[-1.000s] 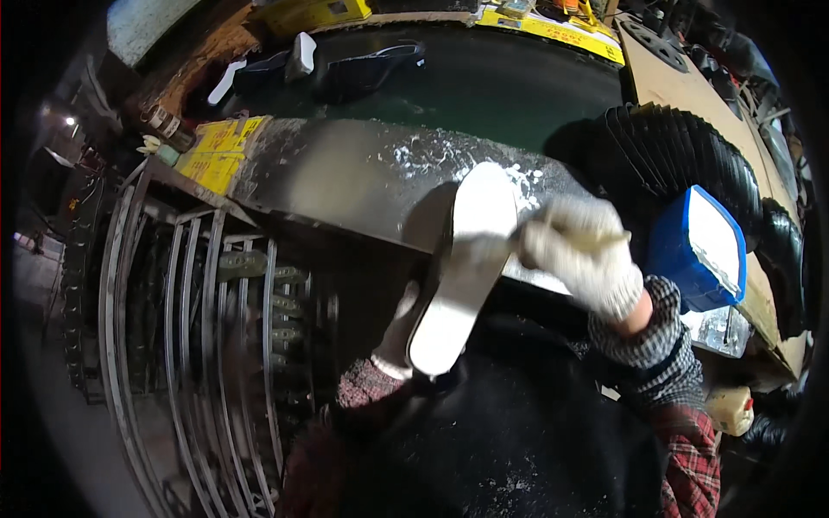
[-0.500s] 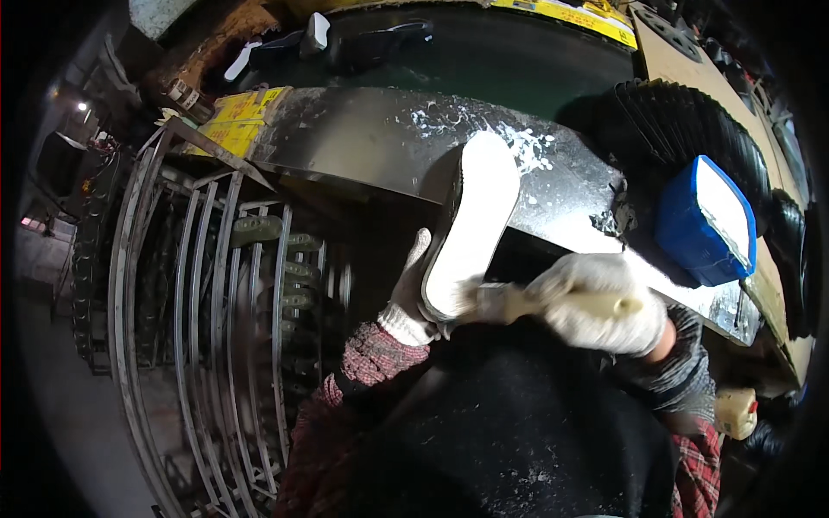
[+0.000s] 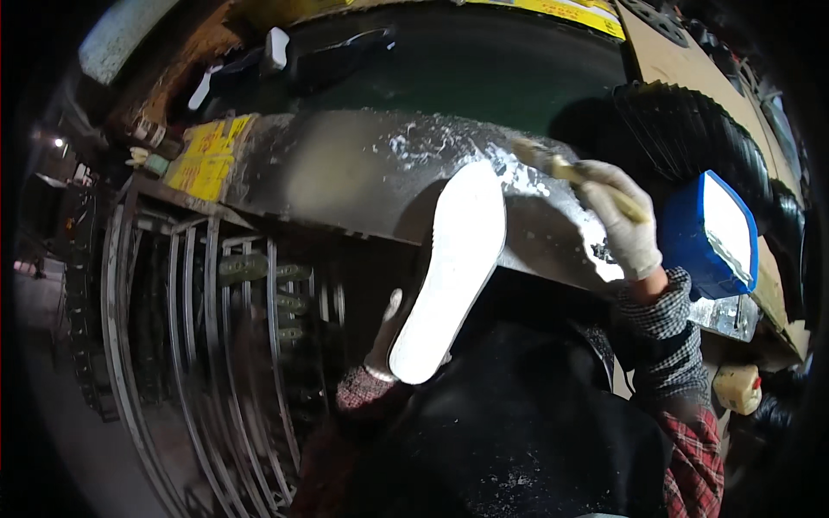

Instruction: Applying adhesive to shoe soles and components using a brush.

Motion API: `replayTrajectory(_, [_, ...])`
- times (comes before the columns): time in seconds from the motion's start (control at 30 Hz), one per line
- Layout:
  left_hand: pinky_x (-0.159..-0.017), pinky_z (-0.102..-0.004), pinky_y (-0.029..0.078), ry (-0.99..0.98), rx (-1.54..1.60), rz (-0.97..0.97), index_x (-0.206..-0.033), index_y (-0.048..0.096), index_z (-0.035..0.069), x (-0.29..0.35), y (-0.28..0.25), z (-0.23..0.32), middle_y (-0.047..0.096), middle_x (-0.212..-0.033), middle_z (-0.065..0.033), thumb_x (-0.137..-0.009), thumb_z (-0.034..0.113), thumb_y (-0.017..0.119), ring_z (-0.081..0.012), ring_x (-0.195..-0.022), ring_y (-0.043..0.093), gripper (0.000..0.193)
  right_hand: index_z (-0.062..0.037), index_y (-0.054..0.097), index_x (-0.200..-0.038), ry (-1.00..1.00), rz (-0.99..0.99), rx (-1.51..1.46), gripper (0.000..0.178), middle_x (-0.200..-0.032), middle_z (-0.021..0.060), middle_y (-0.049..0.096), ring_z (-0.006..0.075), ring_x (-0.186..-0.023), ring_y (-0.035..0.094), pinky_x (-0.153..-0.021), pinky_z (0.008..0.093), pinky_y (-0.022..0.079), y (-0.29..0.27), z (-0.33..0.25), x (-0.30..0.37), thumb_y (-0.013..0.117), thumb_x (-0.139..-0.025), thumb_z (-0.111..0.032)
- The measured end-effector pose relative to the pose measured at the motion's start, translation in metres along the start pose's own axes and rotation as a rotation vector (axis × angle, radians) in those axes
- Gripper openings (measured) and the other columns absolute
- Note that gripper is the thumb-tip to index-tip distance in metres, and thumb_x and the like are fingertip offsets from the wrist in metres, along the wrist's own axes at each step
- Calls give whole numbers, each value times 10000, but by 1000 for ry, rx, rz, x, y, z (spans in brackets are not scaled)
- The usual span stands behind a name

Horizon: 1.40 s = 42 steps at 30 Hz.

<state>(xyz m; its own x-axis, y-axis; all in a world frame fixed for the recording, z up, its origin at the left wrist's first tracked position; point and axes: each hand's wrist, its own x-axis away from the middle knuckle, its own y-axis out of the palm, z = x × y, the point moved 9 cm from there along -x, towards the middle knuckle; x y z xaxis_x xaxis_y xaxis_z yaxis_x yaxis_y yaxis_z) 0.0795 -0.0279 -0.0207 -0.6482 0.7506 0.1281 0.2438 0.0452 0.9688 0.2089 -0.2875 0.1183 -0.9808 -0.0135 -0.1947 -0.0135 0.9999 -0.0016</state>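
Observation:
A long shoe sole, its upper face bright white, is tilted with its far end over the edge of the metal bench. My left hand, in a pale knitted glove, supports the near end from below. Its thumb sticks up beside the sole and the other fingers are mostly hidden under it. In my gloved right hand is a flat paintbrush, gripped by its handle. The bristles are over the white-smeared part of the bench, apart from the sole.
A blue tub of white paste stands at the right, beside a stack of black ribbed pieces. Beyond the bench runs a dark green belt carrying white-faced pieces. A metal rack with olive pieces stands left. A yellowish jug is lower right.
The brush in my right hand has left the sole's near end and moved up and forward over the bench. My left hand and the sole have shifted nearer and slightly left.

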Motion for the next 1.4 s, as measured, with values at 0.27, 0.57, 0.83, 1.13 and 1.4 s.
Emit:
replayTrajectory(0.27, [-540,-452,526,44,-112,152,-1326,431,-83,2,16,11,614,-1086,-305,-808,817,399,-430,-720,648,1039,-74,629,-1141,-611,-460,613,355,-900,100,623,273,-753,621,-649,386,522,73,-58,82,712,-796,-94])
replayTrajectory(0.57, [-867,-312,592,717,-442,471,-1184,517,-88,-74,110,176,612,-1113,-221,-970,313,587,-315,-1002,628,460,-60,657,-1008,-744,4,810,385,-782,69,633,241,-672,635,-572,344,494,-38,-180,93,809,-735,-285])
replayTrajectory(0.83, [-1087,-512,380,130,-993,251,-1261,406,-44,-306,115,48,520,-1151,-209,-986,378,540,-375,-1199,486,521,-65,650,-824,-615,390,813,244,-814,90,637,231,-786,652,-747,350,508,-102,-226,153,788,-690,-215])
replayTrajectory(1.13, [-1030,-495,434,178,-814,359,-1248,575,73,-379,120,-20,639,-1218,-93,-958,457,552,-305,-1160,583,482,-90,659,-802,-232,518,1311,254,-773,93,630,225,-724,639,-669,372,508,-128,-181,197,811,-645,-221])
replayTrajectory(1.4, [-791,-444,548,405,-678,155,-1147,652,119,-379,144,-39,698,-1101,-79,-890,559,608,-302,-969,666,512,-127,698,-807,-335,509,1185,256,-707,50,633,245,-638,624,-603,359,502,-149,-177,169,830,-615,-232])
